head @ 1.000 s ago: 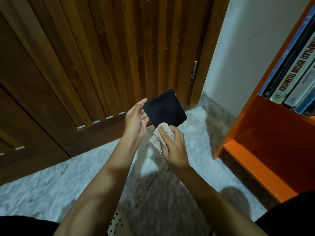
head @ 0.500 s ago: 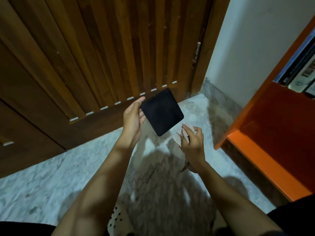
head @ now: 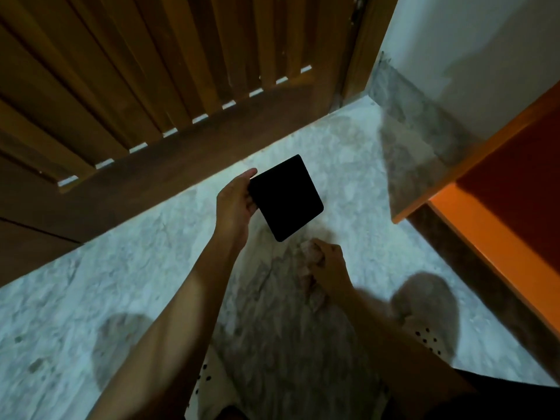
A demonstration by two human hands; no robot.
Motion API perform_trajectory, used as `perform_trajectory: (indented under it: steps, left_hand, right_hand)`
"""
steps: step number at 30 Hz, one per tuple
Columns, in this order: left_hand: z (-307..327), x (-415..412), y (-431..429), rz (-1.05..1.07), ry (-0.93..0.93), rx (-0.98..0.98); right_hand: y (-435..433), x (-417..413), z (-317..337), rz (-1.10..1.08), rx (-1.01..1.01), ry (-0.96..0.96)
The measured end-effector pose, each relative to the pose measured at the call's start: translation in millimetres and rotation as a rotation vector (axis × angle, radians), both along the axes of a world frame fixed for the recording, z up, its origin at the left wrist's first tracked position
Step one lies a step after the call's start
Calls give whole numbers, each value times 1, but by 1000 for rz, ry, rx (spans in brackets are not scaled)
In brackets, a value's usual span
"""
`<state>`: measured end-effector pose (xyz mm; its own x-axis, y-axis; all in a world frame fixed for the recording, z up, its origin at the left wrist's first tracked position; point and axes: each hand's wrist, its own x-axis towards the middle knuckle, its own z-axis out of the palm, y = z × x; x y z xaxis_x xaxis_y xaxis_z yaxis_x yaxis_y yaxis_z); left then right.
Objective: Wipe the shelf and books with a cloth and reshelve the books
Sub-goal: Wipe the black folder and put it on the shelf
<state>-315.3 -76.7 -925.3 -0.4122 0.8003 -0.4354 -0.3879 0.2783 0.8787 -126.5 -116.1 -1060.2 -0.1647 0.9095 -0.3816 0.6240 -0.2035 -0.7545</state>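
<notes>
My left hand [head: 235, 204] grips a small black square book [head: 286, 197] by its left edge and holds it up over the marble floor. Below and to the right of it, my right hand [head: 328, 266] is closed around a crumpled pale cloth [head: 307, 268], a short gap away from the book. The orange shelf [head: 497, 241] stands at the right edge of the view, with only its lower board and side panel showing. No shelved books are in view.
A slatted wooden door [head: 151, 86] fills the upper left. A white wall [head: 469, 40] with a grey skirting runs down to the shelf. My feet in pale dotted shoes [head: 427, 339] stand on the marble floor [head: 91, 298].
My right hand with the cloth has come off the book and dropped lower. The view has tilted downward, so the shelved books at the upper right have left the frame.
</notes>
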Motion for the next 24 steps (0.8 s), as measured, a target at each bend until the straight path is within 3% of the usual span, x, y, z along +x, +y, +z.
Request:
perform_trajectory:
  steps: [4,11,19,24]
  left_hand:
    - [-7,3,-1,-11,11,-5]
    - [40,19,-19,-63,45,91]
    - [126,41,-62,-269,244,360]
    - [176,70,-101,-404,429,525]
  right_hand:
    - [-3,0,-5,-22,29,30]
    - [6,12,52,-248,204,143]
    - [29,40,216,-304,520,295]
    - [3,45,324,-174,635,267]
